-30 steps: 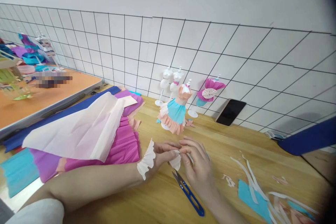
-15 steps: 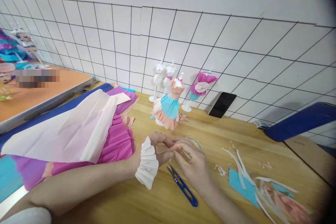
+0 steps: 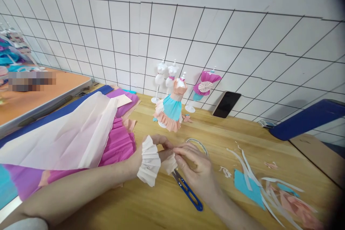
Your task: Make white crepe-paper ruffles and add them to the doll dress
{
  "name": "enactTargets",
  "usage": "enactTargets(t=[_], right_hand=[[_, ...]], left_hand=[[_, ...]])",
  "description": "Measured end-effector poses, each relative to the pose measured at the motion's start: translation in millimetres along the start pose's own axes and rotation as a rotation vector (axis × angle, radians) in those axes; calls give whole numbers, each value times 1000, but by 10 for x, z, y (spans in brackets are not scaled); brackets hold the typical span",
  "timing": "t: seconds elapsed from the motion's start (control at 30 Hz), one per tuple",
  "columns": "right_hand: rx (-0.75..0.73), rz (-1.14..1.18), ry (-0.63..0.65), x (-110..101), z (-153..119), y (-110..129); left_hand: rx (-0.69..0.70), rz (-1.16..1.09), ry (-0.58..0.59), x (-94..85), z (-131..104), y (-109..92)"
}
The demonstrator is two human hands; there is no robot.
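Observation:
A pleated off-white paper strip [image 3: 149,161] fans out over the back of my left hand [image 3: 161,143], whose bent fingers close on it. Its far end [image 3: 170,163] shows between both hands. My right hand [image 3: 195,163] pinches that end with thumb and forefinger. Blue-handled thread snips [image 3: 188,192] lie under and beside my right hand, blades toward the strip. Behind my hands stands a small dress form in a peach and turquoise paper dress [image 3: 172,106]. A tape roll [image 3: 199,145] lies just past my right hand.
Crepe paper sheets [image 3: 61,133] cover the left. Bare dress forms [image 3: 161,73], a magenta-dressed form [image 3: 206,86] and a phone [image 3: 226,105] stand by the wall. Paper scraps [image 3: 249,188] lie at the right, near a dark blue object [image 3: 309,120].
The far end of the off-white strip now shows between my hands, where bare fingers met before. The whole view has shifted slightly.

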State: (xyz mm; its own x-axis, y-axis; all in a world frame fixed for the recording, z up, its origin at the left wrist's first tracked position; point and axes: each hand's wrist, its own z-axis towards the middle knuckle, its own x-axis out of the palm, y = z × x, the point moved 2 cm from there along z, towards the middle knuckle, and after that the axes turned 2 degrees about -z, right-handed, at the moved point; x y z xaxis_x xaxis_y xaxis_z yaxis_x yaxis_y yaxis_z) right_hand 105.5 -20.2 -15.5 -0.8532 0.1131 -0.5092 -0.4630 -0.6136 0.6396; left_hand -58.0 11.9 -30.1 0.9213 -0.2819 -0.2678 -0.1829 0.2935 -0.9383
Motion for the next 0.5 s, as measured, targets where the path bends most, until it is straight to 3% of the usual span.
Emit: enactTargets(t=[0.23,0.37,0.5], right_hand=[[137,68,4,3,6,16],[176,94,18,28,-9,10],[194,119,17,28,-19,1]], left_hand=[[24,78,-80,44,-57,-28],[125,219,-162,26,-40,-87],[233,311,-162,18,-10,-170]])
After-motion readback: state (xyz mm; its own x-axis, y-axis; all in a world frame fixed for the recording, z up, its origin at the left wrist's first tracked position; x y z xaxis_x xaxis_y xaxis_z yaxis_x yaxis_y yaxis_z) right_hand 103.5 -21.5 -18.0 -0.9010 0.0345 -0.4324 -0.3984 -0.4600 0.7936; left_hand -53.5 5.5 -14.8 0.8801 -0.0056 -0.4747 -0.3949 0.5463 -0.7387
